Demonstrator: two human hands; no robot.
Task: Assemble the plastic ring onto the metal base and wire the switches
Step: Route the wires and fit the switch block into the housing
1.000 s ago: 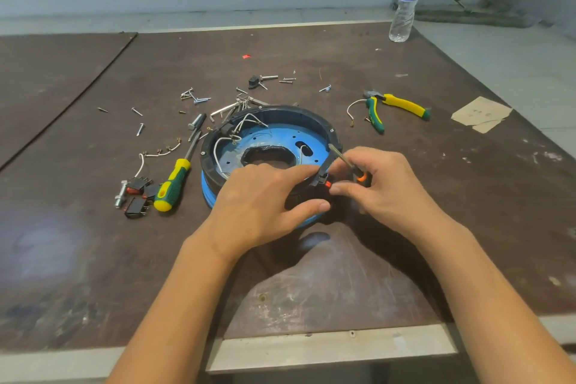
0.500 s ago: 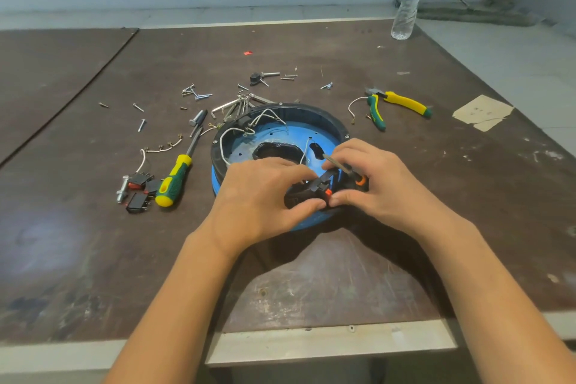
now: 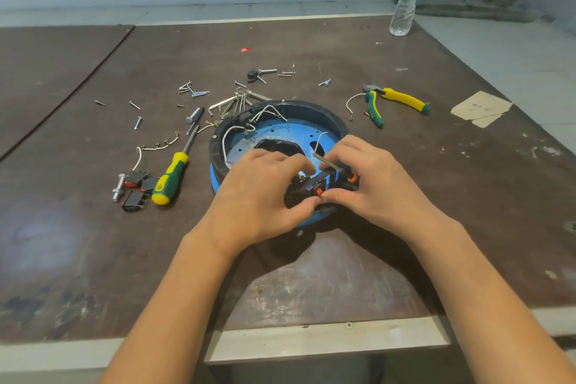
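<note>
At the near rim point(image 3: 293, 201), switch point(image 3: 312, 191) lies crosswise; screwdriver point(image 3: 327, 161) points far-left.

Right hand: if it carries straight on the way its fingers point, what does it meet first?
Most likely the black switch, already at its fingertips over the plastic ring; the left hand sits right behind it. The right hand also holds a small screwdriver. Depth is unclear.

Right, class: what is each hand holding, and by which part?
The left hand pinches the black switch at its left end; the right hand grips a small screwdriver by its orange-collared handle.
</note>
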